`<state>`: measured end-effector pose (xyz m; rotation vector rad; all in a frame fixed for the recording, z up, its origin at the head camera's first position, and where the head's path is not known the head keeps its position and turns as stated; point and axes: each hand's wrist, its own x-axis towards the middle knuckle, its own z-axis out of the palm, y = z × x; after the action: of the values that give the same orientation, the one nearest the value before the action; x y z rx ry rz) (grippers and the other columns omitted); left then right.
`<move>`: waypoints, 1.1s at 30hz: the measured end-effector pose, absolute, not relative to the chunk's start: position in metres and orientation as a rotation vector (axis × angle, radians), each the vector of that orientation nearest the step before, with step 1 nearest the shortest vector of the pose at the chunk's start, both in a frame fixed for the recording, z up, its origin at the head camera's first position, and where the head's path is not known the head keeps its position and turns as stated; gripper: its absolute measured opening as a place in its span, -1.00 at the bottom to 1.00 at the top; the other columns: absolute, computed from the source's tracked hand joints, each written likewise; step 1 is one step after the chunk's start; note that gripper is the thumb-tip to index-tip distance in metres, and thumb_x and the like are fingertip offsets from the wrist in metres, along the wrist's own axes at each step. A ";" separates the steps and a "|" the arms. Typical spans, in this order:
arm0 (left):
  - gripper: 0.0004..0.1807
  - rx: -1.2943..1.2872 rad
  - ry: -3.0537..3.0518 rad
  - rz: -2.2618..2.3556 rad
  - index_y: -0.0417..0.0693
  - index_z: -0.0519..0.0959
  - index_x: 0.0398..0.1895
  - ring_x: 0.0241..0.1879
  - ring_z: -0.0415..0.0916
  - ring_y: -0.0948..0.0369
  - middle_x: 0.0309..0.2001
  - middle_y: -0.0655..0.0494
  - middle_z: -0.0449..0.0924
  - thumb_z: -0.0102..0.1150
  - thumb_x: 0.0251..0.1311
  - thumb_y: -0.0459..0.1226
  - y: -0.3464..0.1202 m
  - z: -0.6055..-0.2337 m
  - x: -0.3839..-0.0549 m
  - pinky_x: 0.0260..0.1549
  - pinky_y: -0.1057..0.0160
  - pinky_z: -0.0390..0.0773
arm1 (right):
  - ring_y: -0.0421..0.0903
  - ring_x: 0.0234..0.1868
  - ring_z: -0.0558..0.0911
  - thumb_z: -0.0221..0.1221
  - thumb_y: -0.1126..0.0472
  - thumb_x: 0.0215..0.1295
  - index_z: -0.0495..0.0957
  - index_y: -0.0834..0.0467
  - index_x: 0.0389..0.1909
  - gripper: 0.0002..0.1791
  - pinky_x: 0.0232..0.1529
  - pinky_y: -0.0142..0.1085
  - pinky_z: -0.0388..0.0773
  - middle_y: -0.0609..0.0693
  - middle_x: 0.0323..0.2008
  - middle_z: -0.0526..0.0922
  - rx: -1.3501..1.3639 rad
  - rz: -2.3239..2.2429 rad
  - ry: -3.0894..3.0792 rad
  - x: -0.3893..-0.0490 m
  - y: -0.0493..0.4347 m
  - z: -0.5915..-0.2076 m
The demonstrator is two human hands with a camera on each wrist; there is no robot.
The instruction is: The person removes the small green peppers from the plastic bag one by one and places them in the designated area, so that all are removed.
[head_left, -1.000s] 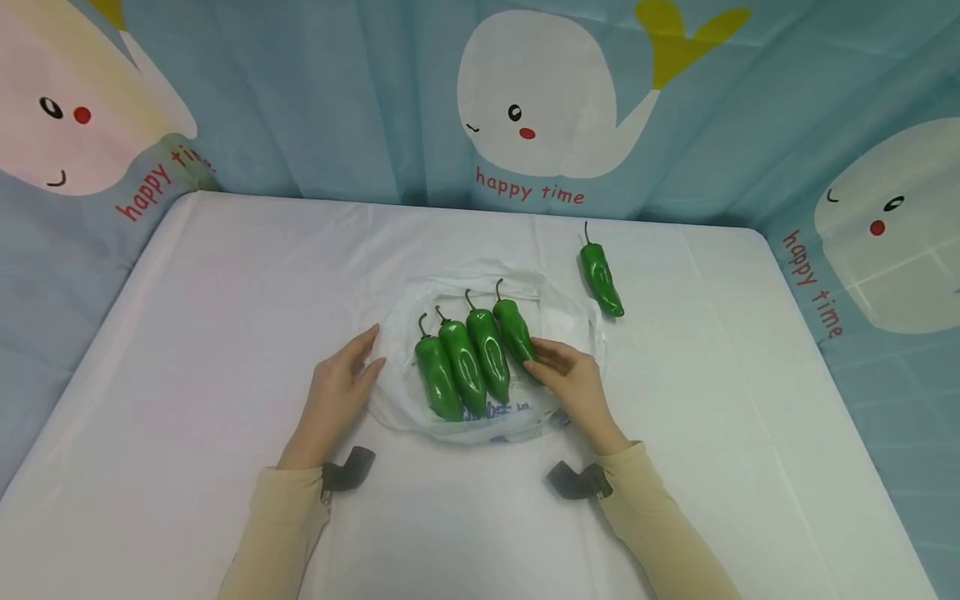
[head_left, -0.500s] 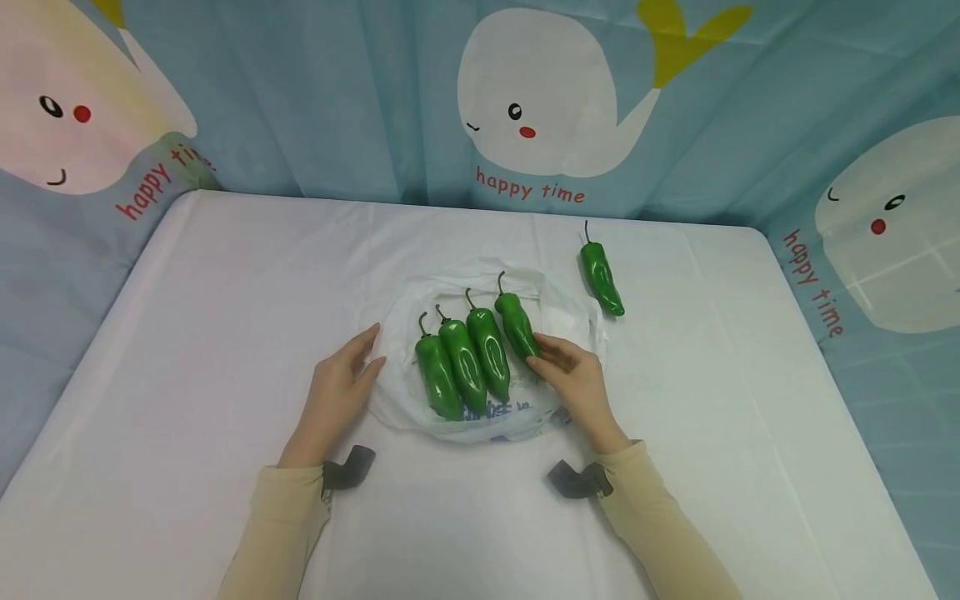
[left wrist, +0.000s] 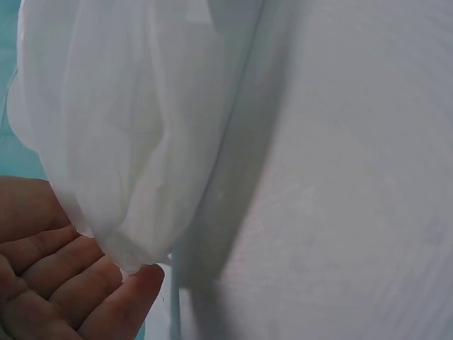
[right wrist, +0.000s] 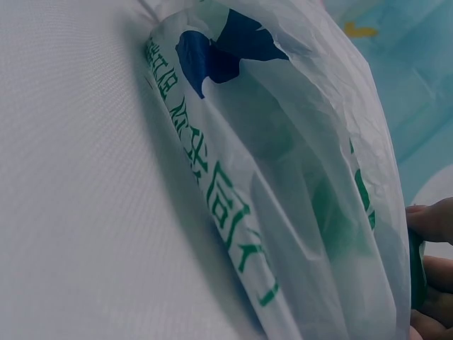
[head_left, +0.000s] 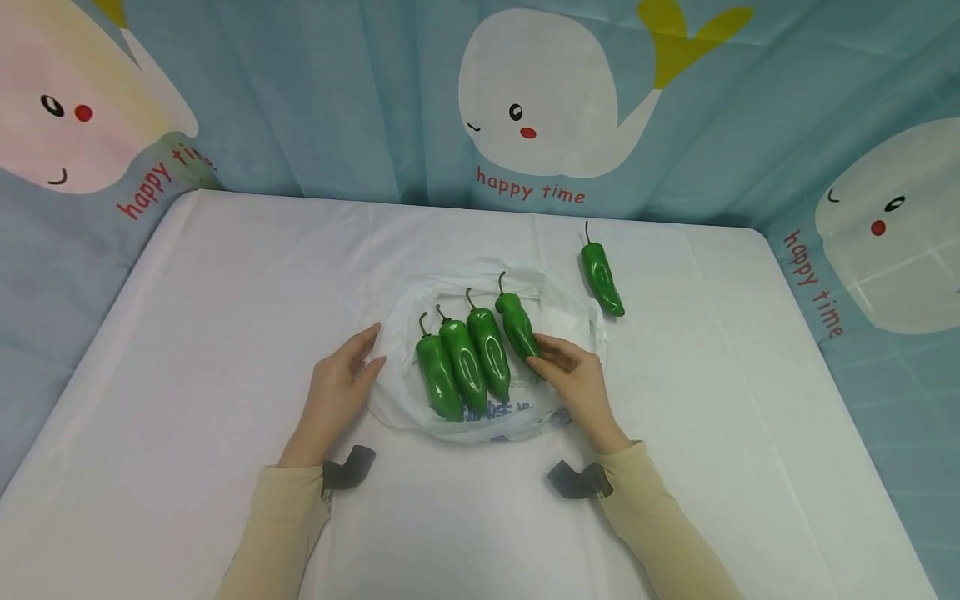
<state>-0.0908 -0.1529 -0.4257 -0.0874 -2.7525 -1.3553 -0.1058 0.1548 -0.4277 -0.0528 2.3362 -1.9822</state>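
Note:
A white plastic bag with its mouth spread wide lies in the middle of the table. Four-like in a row, several glossy green chili peppers with thin stems rest inside it, side by side. My right hand pinches the lower end of the rightmost green chili pepper between thumb and fingers; its tip is hidden by the hand. At the bag's left rim, my left hand touches the plastic, thumb and forefinger apart. In the left wrist view the bag's edge meets the fingers.
Another green chili pepper lies on the white tablecloth beyond the bag's right side. A blue curtain with whale prints stands behind the table and along its sides. Dark wrist mounts stick out from both sleeves.
The rightmost chili pepper has shifted slightly away from me, with my right hand still pinching it, and now holds still. My left hand has stayed at the bag's rim.

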 end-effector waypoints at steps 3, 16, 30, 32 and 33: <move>-0.50 -0.068 -2.723 -1.394 -0.27 0.38 0.25 0.13 0.44 -0.09 0.19 -0.24 0.42 0.15 0.22 -0.45 -0.153 -0.427 -0.091 0.10 0.15 0.52 | 0.05 0.05 0.59 0.26 0.38 0.17 0.49 0.35 0.09 -0.57 0.01 -0.40 0.60 0.23 0.06 0.57 -0.058 -1.980 2.332 -0.106 0.155 -0.428; -0.52 -0.030 -2.696 -1.505 -0.28 0.38 0.24 0.13 0.45 -0.07 0.20 -0.25 0.41 0.14 0.23 -0.45 -0.155 -0.430 -0.093 0.07 0.29 0.51 | 0.06 0.03 0.60 0.25 0.37 0.18 0.50 0.35 0.08 -0.58 0.00 -0.39 0.61 0.24 0.04 0.58 -0.066 -1.980 2.359 -0.105 0.155 -0.428; -0.51 -0.001 -2.743 -1.498 -0.28 0.36 0.26 0.14 0.44 -0.08 0.21 -0.26 0.39 0.13 0.25 -0.42 -0.156 -0.429 -0.093 0.09 0.22 0.50 | 0.00 0.01 0.61 0.27 0.38 0.16 0.51 0.35 0.07 -0.58 0.02 -0.38 0.59 0.21 0.04 0.58 -0.066 -2.011 2.401 -0.106 0.156 -0.427; -0.51 0.001 -2.745 -1.501 -0.28 0.36 0.26 0.14 0.43 -0.08 0.21 -0.26 0.39 0.12 0.25 -0.42 -0.156 -0.429 -0.093 0.09 0.22 0.50 | 0.02 0.01 0.61 0.28 0.38 0.16 0.51 0.35 0.07 -0.58 0.01 -0.39 0.60 0.21 0.04 0.58 -0.068 -2.008 2.411 -0.106 0.157 -0.427; -0.51 0.002 -2.746 -1.502 -0.28 0.36 0.26 0.14 0.43 -0.08 0.21 -0.26 0.39 0.12 0.25 -0.42 -0.156 -0.429 -0.093 0.09 0.22 0.50 | 0.03 0.02 0.60 0.28 0.38 0.16 0.51 0.35 0.07 -0.58 0.01 -0.39 0.60 0.21 0.04 0.58 -0.067 -2.008 2.413 -0.107 0.157 -0.427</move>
<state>-0.0928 -0.1561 -0.4287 0.0024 -2.7460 -1.5016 -0.1066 0.1570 -0.4268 -0.0674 2.4134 -2.0079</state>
